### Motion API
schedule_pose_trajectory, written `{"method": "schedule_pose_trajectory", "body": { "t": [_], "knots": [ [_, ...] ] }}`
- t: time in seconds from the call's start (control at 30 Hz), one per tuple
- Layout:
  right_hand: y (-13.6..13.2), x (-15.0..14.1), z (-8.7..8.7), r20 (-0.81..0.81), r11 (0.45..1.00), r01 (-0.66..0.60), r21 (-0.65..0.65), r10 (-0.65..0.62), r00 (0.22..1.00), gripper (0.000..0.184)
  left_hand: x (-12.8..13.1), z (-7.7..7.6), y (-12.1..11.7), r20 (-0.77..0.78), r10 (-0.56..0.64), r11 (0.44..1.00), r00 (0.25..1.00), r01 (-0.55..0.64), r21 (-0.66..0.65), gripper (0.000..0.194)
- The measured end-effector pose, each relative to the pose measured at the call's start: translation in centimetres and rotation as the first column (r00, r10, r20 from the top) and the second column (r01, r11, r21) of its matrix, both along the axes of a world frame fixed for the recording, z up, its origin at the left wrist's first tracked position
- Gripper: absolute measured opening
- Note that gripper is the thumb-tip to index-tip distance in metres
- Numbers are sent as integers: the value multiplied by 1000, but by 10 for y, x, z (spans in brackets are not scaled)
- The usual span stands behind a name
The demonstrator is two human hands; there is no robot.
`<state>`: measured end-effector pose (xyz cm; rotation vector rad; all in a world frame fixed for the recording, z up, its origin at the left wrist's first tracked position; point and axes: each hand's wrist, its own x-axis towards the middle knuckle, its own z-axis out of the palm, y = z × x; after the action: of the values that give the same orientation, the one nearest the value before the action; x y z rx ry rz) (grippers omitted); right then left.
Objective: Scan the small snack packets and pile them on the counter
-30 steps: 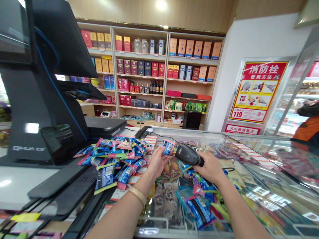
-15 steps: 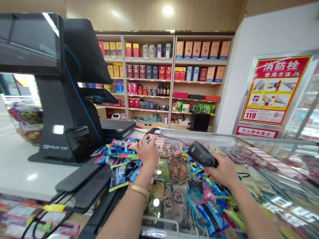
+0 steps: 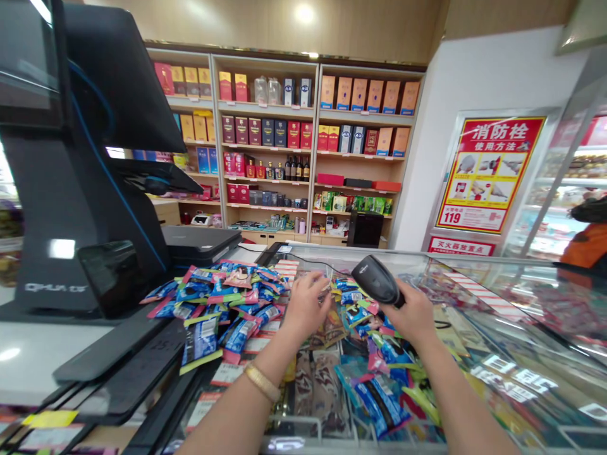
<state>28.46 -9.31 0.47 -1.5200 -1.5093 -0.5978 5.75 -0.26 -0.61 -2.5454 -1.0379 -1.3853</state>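
Observation:
My right hand (image 3: 411, 316) grips a black barcode scanner (image 3: 377, 280), its head pointing up and left above a right-hand heap of small snack packets (image 3: 355, 313). My left hand (image 3: 308, 306) hovers over the glass-topped counter (image 3: 332, 363) between two heaps, fingers apart and slightly curled; I see nothing in it. To its left lies the larger heap of blue, pink and green snack packets (image 3: 208, 297), with a pinkish packet (image 3: 239, 276) on top. A bigger blue packet (image 3: 382, 404) rests at the front of the right heap.
A black checkout terminal (image 3: 90, 189) stands at left, with a dark flat device (image 3: 202, 243) beside it. The scanner's cable (image 3: 308, 258) runs back across the counter. Shelves of boxed goods (image 3: 265, 133) line the back wall. Part of a person in orange (image 3: 588, 246) shows at far right.
My left hand has moved right, off the left heap and toward the right one, leaving the pinkish packet behind. The view has turned slightly right. The scanner stays in my right hand.

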Motion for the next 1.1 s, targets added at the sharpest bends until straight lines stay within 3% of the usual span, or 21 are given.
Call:
{"method": "schedule_pose_trajectory", "body": {
  "t": [0.1,0.23,0.3,0.37,0.43,0.5,0.6,0.7,0.77,0.8,0.87,0.97,1.03,1.1],
  "knots": [
    [-1,-1,1,-10,1000,1,-2,-1,1000,34,18,-14,-13,-108,-222,973,969,213,-92,21],
    [0,-3,1,6,1000,3,2,-3,1000,37,29,-23,-23,-237,-227,963,945,181,-200,22],
    [1,-3,0,8,1000,7,2,-7,1000,39,30,-25,-23,-266,-215,960,940,154,-233,14],
    [1,-4,0,8,1000,8,-10,-8,1000,38,30,-26,-22,-260,-232,952,937,164,-258,7],
    [1,-3,-1,13,1000,7,-19,-7,1000,38,29,-27,-19,-204,-273,934,940,209,-288,11],
    [2,-3,-1,19,1000,11,-13,-11,1000,39,29,-27,-15,-43,-300,903,953,269,-334,12],
    [2,-2,-2,17,1000,17,-7,-17,1000,38,28,-24,-7,380,-210,800,901,382,-464,12],
    [2,-2,-2,-14,1000,24,-14,-24,1000,37,24,-17,1,746,5,584,666,604,-543,19],
    [2,-1,-2,-31,1000,12,-6,-13,999,38,20,-12,5,857,143,458,495,735,-500,22],
    [2,-1,-2,-32,1000,-1,0,1,999,38,18,-9,6,883,203,426,423,774,-469,22],
    [1,-1,-1,-18,999,-49,7,49,999,37,15,-4,9,904,298,417,306,810,-412,22],
    [-1,-2,1,28,987,-156,-30,157,987,34,11,0,12,915,362,458,180,820,-343,21],
    [-3,-4,3,50,973,-213,-85,218,975,32,10,-1,15,920,344,504,186,790,-348,17],
    [-4,-7,4,57,961,-236,-145,246,967,31,8,-2,18,911,298,585,285,699,-411,14]
  ]
}}
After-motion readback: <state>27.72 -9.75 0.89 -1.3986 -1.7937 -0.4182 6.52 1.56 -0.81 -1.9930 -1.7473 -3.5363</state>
